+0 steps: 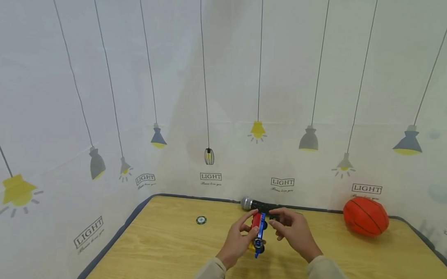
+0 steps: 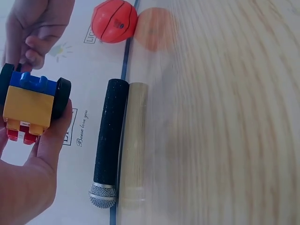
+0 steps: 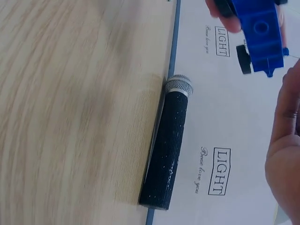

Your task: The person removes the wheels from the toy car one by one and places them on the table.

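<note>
My left hand [image 1: 236, 240] grips a small toy vehicle made of building blocks, thumb and fingers on its two sides. The vehicle has a long blue chassis [image 1: 261, 227], a red block [image 1: 256, 220] and black wheels. Its yellow end block [image 2: 28, 108] faces the left wrist view, with small red pieces beside it. From the right wrist view the blue underside [image 3: 262, 37] shows, with a wheel [image 3: 243, 59] at one corner and a small blue stub at the opposite one. Close beside the chassis is my right hand [image 1: 294, 230], index finger extended, thumb apart from it.
Behind the hands, a black microphone [image 2: 110, 136] with a silver head lies along the table's back edge. A red ball [image 1: 365, 216] with black lines sits at the back right. Left of the hands is a poker chip [image 1: 201, 220]. A lamp-printed sheet [image 1: 232, 94] walls the table.
</note>
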The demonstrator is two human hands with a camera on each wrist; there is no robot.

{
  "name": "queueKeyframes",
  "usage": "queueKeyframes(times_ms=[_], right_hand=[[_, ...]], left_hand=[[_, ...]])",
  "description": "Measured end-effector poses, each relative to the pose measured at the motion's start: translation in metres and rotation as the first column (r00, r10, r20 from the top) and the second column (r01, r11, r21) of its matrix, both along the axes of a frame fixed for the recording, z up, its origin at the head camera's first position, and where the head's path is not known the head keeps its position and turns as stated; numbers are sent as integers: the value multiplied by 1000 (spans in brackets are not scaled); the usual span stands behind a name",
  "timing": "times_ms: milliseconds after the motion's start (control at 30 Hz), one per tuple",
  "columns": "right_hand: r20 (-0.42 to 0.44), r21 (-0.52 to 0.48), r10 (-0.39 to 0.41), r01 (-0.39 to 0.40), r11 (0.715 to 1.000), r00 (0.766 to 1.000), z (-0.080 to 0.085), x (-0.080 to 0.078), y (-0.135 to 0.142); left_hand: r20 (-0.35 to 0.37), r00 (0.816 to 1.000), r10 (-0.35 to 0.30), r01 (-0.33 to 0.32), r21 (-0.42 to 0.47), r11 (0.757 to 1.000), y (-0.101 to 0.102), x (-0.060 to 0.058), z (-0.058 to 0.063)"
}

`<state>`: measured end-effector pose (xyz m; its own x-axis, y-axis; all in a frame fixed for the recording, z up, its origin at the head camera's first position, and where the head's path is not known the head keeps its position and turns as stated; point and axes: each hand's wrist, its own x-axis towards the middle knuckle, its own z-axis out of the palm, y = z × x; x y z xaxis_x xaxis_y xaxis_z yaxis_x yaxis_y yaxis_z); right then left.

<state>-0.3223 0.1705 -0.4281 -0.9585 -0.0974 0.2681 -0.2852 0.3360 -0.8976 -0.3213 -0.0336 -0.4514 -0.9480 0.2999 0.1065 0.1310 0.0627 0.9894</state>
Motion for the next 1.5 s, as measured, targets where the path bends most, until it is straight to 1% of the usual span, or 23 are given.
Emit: queueKeyframes(times_ms=[133, 333, 500, 600, 733, 800, 900, 1000, 1133, 1233, 1333, 1500], right_hand=[[28, 20, 12, -12, 1000, 1000, 0, -2, 10], [91, 44, -4, 0, 999, 996, 1, -1, 20], [146, 56, -12, 4, 998, 989, 1, 0, 27], [164, 58, 2, -12, 998, 987, -3, -1, 34], [193, 63, 15, -27, 998, 981, -12, -3, 45], [208, 76, 8, -24, 997, 978, -17, -4, 49], [224, 116, -24, -2, 993, 974, -24, -5, 53], [246, 163, -61, 21, 986, 967, -27, -5, 55], [310, 214, -82, 15, 977, 947, -29, -7, 57], [339, 243, -83, -2, 970, 937, -31, -9, 59], [340, 272, -94, -2, 962, 936, -36, -10, 61], [339, 313, -140, 29, 949, 930, -41, -13, 62]], left_hand=[[20, 1000, -7, 6, 31, 999, -1, 0, -1], [59, 998, -14, 8, 95, 995, -2, 1, -1], [78, 997, -26, 16, 124, 992, -3, 2, 0], [87, 996, -35, 24, 124, 992, -2, 4, 1], [93, 995, -36, 24, 123, 992, -3, 6, 1], [91, 995, -30, 20, 118, 993, -3, 6, 1], [88, 996, -15, 5, 107, 994, -2, 6, 0], [70, 997, 21, -26, 65, 998, -2, 6, 0], [47, 997, 60, -61, 27, 998, -2, 4, -3], [50, 997, 57, -59, 38, 998, -2, 3, -4], [55, 997, 50, -53, 46, 998, -2, 2, -5], [61, 997, 52, -55, 53, 997, -3, 2, -6]])
